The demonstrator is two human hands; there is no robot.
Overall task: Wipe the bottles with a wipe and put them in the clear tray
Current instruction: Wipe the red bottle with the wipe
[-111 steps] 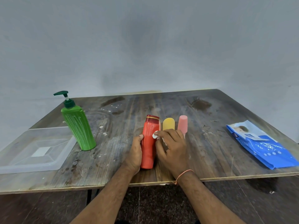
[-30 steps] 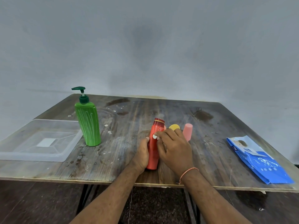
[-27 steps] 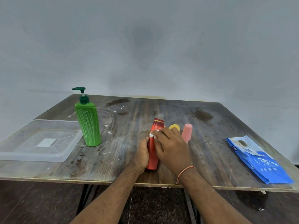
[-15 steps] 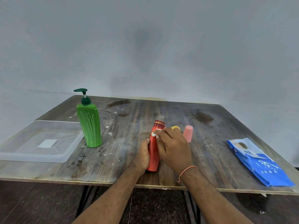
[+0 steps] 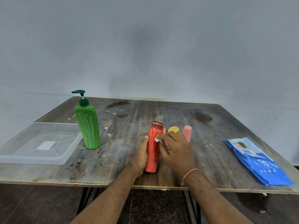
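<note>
A red bottle (image 5: 152,147) stands upright near the table's front edge. My left hand (image 5: 141,156) grips its left side. My right hand (image 5: 175,150) pinches a small white wipe (image 5: 157,139) against the bottle's upper right side. Behind my right hand stand a yellow-capped bottle (image 5: 173,129) and a pink bottle (image 5: 187,132), both partly hidden. A green pump bottle (image 5: 88,125) stands to the left. The clear tray (image 5: 40,159) lies at the table's left edge with nothing in it.
A blue wipes pack (image 5: 257,160) lies flat at the table's right front. The worn wooden table (image 5: 129,113) ends at a grey wall behind. Dark floor shows below the front edge.
My right hand has slid the wipe slightly down the red bottle's side. My left hand keeps its grip. The camera view has shifted a little.
</note>
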